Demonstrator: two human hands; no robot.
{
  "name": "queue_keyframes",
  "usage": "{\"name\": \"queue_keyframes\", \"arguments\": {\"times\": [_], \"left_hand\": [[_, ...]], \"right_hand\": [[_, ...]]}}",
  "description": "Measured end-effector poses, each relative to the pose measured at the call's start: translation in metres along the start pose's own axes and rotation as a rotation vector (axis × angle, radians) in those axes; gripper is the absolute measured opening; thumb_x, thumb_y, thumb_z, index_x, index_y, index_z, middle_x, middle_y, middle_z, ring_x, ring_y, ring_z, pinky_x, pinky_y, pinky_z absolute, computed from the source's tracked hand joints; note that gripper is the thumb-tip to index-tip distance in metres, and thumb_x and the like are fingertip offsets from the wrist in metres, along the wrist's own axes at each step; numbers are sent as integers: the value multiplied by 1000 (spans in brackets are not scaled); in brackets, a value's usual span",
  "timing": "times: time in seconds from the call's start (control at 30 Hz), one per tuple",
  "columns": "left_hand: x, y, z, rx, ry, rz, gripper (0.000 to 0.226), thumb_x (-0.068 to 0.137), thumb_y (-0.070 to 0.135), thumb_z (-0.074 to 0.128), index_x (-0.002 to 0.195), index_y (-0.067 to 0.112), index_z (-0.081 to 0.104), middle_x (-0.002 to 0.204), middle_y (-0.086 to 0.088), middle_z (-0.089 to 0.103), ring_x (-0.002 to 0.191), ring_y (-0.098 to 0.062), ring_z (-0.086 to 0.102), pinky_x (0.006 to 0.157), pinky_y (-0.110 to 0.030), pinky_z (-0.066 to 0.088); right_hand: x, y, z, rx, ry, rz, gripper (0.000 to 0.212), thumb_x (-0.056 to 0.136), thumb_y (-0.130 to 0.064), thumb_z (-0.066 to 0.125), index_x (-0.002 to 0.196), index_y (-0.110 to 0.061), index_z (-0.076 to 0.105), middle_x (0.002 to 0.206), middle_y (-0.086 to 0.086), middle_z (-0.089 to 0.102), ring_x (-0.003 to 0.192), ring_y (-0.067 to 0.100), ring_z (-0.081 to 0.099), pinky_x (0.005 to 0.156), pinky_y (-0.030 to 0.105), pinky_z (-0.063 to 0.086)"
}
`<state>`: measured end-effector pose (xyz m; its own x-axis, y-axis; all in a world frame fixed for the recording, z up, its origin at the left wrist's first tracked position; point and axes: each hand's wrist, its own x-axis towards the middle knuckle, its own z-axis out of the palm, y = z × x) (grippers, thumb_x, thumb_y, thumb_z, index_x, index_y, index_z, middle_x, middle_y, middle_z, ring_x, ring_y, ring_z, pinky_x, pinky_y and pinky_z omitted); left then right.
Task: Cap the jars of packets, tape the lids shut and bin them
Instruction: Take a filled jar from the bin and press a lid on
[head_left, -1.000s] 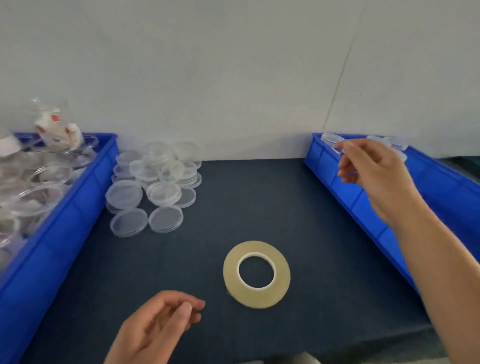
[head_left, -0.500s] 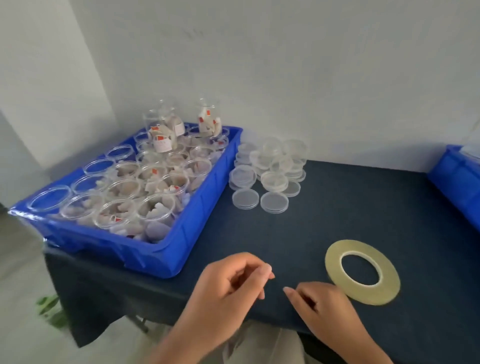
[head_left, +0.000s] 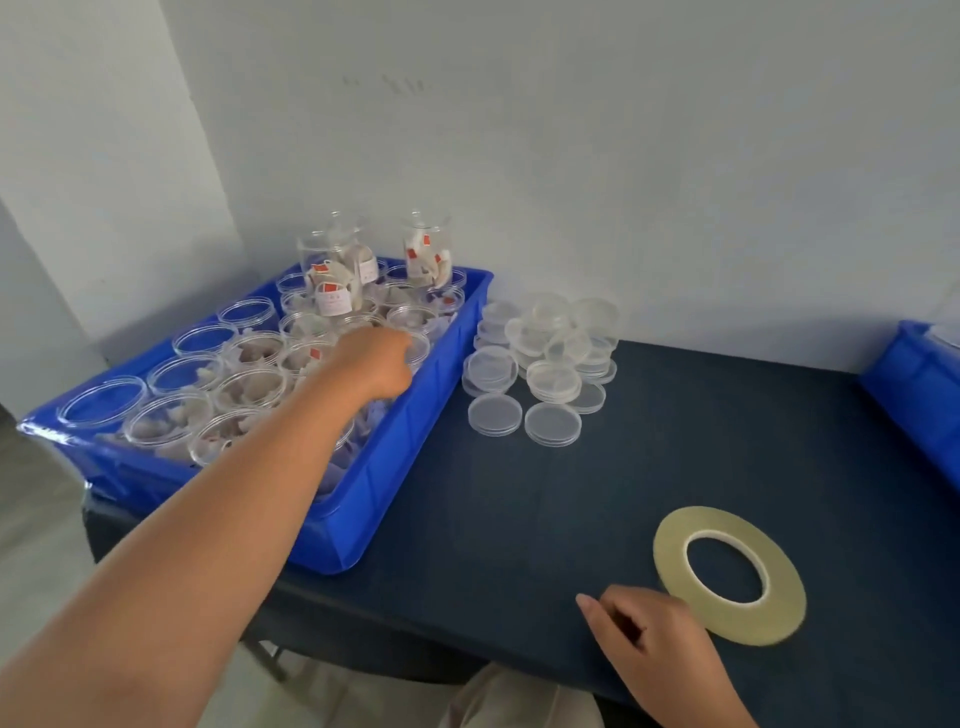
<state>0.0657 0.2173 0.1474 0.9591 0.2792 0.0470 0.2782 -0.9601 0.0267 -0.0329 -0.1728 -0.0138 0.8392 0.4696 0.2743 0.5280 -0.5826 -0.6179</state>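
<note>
Head view: open jars (head_left: 249, 387) of packets stand packed together, mouths up, in a blue bin (head_left: 410, 431) at the left end of the surface (head_left: 519, 519).
Target jar: probably the jar (head_left: 418, 343) in the bin's right-hand row. Its rim shows just past the left hand (head_left: 371, 361), below and ahead of the knuckles.
Left fingers (head_left: 400, 364): bent down over that rim and mostly hidden behind the back of the hand. I cannot tell whether they grip the jar or only touch it.
Jar axis: upright, so the lift probably has to go straight up before any move sideways.
Nearer hand: the left by far. The right hand (head_left: 649, 639) is well apart, across the surface.
Right fingers: loosely curled and holding nothing. They rest near the front edge of the surface, just beside the tape roll (head_left: 727, 574), which lies flat.
Edges: the bin's right wall stands between the jar and the surface. Neighbouring jars crowd its other sides, and taller stacked jars (head_left: 332, 275) rise at the rear.
Lids (head_left: 540, 364): heaped on the surface just right of the bin, close to the back wall.
Open room: the dark stretch of surface between the bin, lids and tape roll looks like the place to set a jar down for capping.
Second blue bin (head_left: 914, 395): at the far right edge, well apart from the jars.
</note>
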Motion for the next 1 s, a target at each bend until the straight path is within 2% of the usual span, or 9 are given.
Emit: {"name": "queue_keyframes", "arguments": {"times": [0.1,0.2,0.37,0.47,0.57,0.67,0.8,0.9,1.0], "left_hand": [[10,0,7,44,-51,14,9,93,15,61,86,16,68,90,-5,70,84,-23,69,83,-43,61],[17,-4,2,-169,-3,4,9,95,20,63,91,25,69,94,6,68,84,-25,72,77,-42,59],[44,-46,-43,-142,668,-131,42,92,32,72,130,14,69,134,-14,64,125,-39,57,98,-52,47],[59,-67,-60,7,408,-351,49,95,37,66,135,9,61,138,-19,61,130,-45,53,103,-54,43],[56,-70,-49,-14,168,-267,35,100,32,62,131,17,69,137,-11,67,125,-39,62,101,-48,52],[53,-73,-30,-28,271,-244,30,97,25,67,125,16,71,124,-12,70,116,-40,64,91,-47,55],[62,-83,-21,-23,627,-234,58,91,19,75,144,8,56,149,-20,47,138,-43,43,106,-53,43],[82,-91,-29,0,429,-243,84,93,35,76,161,12,32,167,-14,32,152,-41,32,117,-56,34],[97,-95,-33,94,344,-236,77,91,45,78,152,13,44,154,-14,46,134,-45,50,105,-56,45]], "right_hand": [[0,0,-1,29,-23,46,50,98,-40,71,62,-12,51,59,4,49,55,19,46,58,35,43],[0,1,-1,45,-23,52,50,98,-40,72,61,-15,48,61,3,49,55,10,43,58,27,39],[4,2,-2,86,-43,88,49,98,-34,74,61,-13,50,60,4,50,53,9,44,66,31,47],[5,5,-3,120,-26,127,47,95,-31,77,58,-14,54,55,2,52,50,12,44,55,25,39],[8,6,-4,126,-16,173,45,93,-32,77,57,-14,58,54,0,55,50,15,49,54,28,41],[10,6,-3,100,-25,183,43,93,-31,78,58,-14,61,54,-2,56,55,19,55,55,25,42],[7,6,-2,79,-29,154,46,92,-32,78,56,-14,56,52,0,52,49,11,49,54,21,39],[6,9,-1,73,-20,143,49,92,-41,75,56,-16,52,53,1,52,48,11,49,56,24,41],[8,6,-1,93,-5,151,50,90,-55,68,57,-19,52,52,-4,53,47,9,50,54,23,42]]}}
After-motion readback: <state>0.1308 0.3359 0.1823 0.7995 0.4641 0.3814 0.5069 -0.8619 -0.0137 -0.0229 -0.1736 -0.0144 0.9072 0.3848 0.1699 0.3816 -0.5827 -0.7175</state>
